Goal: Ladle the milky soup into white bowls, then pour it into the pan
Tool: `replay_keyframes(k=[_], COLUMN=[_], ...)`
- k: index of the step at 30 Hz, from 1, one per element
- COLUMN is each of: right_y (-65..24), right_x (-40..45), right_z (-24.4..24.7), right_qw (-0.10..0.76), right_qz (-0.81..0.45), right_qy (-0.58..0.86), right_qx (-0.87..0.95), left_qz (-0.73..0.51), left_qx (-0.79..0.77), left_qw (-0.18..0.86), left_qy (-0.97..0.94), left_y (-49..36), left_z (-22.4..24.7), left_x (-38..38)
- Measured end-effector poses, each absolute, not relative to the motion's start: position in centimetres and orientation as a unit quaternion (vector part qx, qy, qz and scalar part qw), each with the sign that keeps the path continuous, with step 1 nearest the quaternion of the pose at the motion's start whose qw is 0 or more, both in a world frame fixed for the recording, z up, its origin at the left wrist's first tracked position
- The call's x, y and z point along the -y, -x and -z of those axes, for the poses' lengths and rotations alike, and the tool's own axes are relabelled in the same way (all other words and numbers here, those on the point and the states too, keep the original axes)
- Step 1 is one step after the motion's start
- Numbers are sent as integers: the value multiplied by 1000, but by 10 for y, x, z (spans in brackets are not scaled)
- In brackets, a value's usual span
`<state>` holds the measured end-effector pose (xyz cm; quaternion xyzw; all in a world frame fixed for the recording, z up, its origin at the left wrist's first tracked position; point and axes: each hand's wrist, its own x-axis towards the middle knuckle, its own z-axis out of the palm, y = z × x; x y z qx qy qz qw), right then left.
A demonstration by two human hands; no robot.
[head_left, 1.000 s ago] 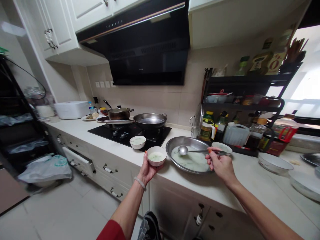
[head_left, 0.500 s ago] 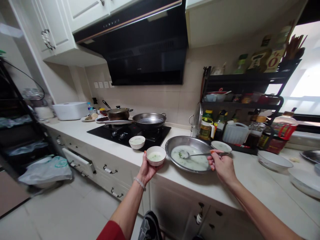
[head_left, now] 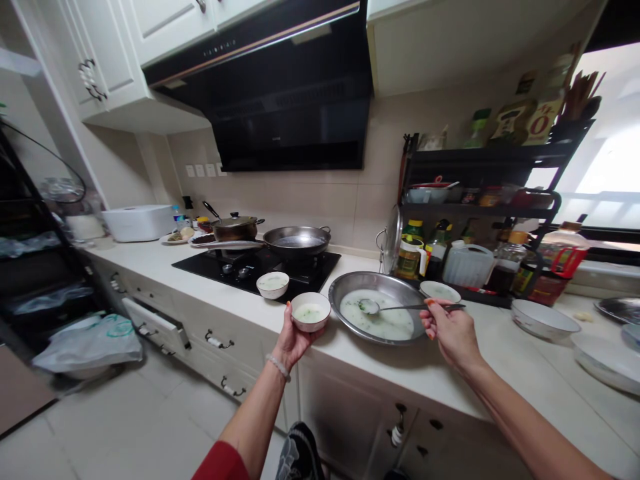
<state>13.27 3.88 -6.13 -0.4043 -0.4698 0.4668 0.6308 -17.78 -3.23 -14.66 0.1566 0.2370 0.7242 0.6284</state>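
My left hand (head_left: pixel 291 339) holds a small white bowl (head_left: pixel 311 311) with pale soup in it, just off the counter's front edge. To its right sits a wide steel basin (head_left: pixel 350 286) of the same pale soup with green flecks. My right hand (head_left: pixel 449 329) grips the handle of a steel ladle (head_left: pixel 369 306), whose cup rests in the soup. A second filled white bowl (head_left: pixel 273 284) stands on the counter by the black cooktop (head_left: pixel 235 263). A third white bowl (head_left: pixel 439 291) sits behind my right hand.
A wok (head_left: pixel 297 240) and a lidded pot (head_left: pixel 235 227) sit on the cooktop. A black rack (head_left: pixel 480 200) of bottles and jars stands behind the basin. More white dishes (head_left: pixel 544 319) lie on the counter to the right. Drawers and a plastic bag (head_left: pixel 87 342) are low on the left.
The ladle, held above the basin a second ago, has dipped down into the soup. My left hand and its bowl have barely moved.
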Motion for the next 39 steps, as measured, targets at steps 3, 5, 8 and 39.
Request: replay_keyframes(k=[3,5,8,39], right_y=[-133,-133,-134,-138], right_x=[-37,-37,-37,-39], right_z=[60,59,59,50], right_qw=[628,627,625,626], right_qz=[-466,-465,-465,-478], right_qy=[408,410,413,419], right_qx=[471,472,471,452], left_qz=[-725,-726,-727,-725], left_qx=[-242,-245,-243,-248], left_qw=[626,624,623,623], left_qy=[-154,-154,-156,-157], left_y=[177,176,177,176], left_z=[145,144,144,144], left_x=[33,33,33,33])
